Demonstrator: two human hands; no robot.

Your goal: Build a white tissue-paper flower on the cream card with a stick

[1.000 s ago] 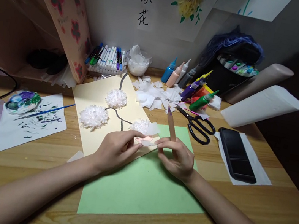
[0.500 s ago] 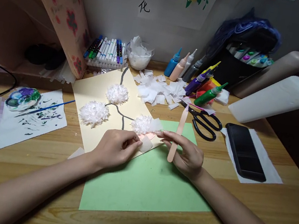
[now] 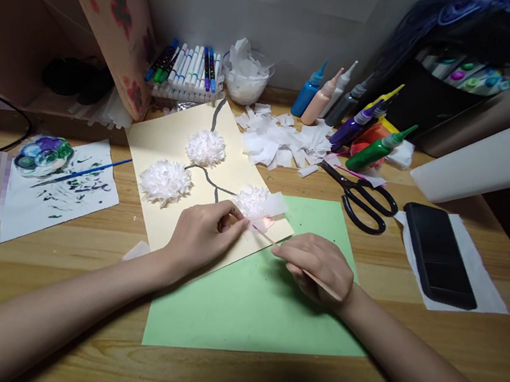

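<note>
My left hand point(image 3: 202, 234) rests on the cream paper sheet point(image 3: 169, 143) and pinches a small piece of white tissue point(image 3: 242, 223) next to the nearest tissue flower point(image 3: 253, 202). A thin wooden stick point(image 3: 275, 242) lies flat in my right hand point(image 3: 315, 267), its tip pointing left at the pinched tissue. Two more white tissue flowers point(image 3: 164, 180) sit further up the cream sheet along a drawn grey stem. My right hand is over the green paper sheet point(image 3: 255, 303).
Cut tissue scraps point(image 3: 283, 144), black scissors point(image 3: 362, 200), several paint bottles point(image 3: 348, 112) and a marker rack point(image 3: 185, 70) line the back. A black phone point(image 3: 439, 253) lies on the right, a paint palette point(image 3: 43, 153) and brush on white paper on the left.
My right hand turned the stick from upright to lying flat, with its tip now pointing left at the tissue. My left hand stayed pinching by the flower. The camera tilted down.
</note>
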